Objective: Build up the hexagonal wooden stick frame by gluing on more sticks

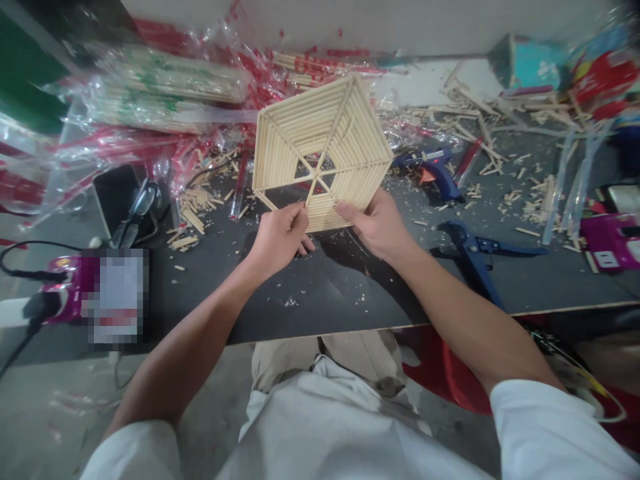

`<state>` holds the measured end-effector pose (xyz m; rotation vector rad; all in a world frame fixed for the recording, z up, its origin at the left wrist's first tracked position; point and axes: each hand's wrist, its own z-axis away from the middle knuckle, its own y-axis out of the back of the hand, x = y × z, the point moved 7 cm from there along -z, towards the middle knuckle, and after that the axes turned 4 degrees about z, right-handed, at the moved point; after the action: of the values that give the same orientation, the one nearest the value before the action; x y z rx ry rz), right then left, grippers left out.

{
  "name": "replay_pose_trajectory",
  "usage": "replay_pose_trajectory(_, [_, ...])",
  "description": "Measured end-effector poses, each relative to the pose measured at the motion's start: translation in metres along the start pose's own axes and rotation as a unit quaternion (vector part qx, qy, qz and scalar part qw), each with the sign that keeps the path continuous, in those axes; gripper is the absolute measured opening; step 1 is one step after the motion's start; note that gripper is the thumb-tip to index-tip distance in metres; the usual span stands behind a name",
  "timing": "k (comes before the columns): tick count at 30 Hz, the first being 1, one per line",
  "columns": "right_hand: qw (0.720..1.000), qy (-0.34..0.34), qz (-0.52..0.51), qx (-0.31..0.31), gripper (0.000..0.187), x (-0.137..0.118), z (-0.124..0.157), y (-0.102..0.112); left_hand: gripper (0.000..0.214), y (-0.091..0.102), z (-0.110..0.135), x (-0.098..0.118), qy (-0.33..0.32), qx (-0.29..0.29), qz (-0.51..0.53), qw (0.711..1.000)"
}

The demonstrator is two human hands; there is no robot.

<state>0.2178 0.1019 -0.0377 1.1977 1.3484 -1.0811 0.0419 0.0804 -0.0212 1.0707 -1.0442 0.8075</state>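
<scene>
holding a hexagonal stick tray (pixel 323 143) tilted above the counter (pixel 325 287), pinching its near edge with the left hand (pixel 277 237) and the right hand (pixel 380 227).

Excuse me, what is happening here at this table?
A person holds up a pale hexagonal panel of thin wooden sticks over a dark tabletop. The left hand and the right hand each pinch its lower edge. A blue glue gun and a blue-handled cutter lie to the right. Clear plastic packs of sticks lie at the back left, and short stick offcuts are scattered about.
</scene>
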Motion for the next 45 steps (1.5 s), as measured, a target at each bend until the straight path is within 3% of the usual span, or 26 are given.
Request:
replay_pose_trajectory(8, [1.0, 0.001, 0.013, -0.008, 0.059, 0.0008, -0.0004, 0.0017, 0.027, 0.0012, 0.0003, -0.0049, 0.009, -0.021, -0.012, 1.0])
replay_pose_trajectory(14, [1.0, -0.019, -0.003, -0.012, 0.06, 0.0008, -0.0008, 0.0018, 0.014, 0.0005, -0.0015, -0.0069, -0.006, -0.023, -0.02, 1.0])
replay_pose_trajectory(22, [0.996, -0.027, -0.014, -0.08, 0.056, -0.0071, -0.0013, -0.0014, 0.014, -0.0011, -0.0034, -0.0057, 0.012, -0.029, 0.003, 1.0])
replay_pose_trajectory(31, [0.994, -0.046, -0.014, -0.095, 0.053, -0.0071, -0.0032, 0.0027, 0.013, -0.0024, -0.0032, -0.0074, 0.019, -0.029, 0.006, 0.999])
replay_pose_trajectory(45, [0.998, -0.011, 0.054, -0.015, 0.053, 0.001, -0.0037, 0.0067, 0.017, -0.0042, -0.0012, -0.0103, 0.014, -0.011, -0.007, 1.0])
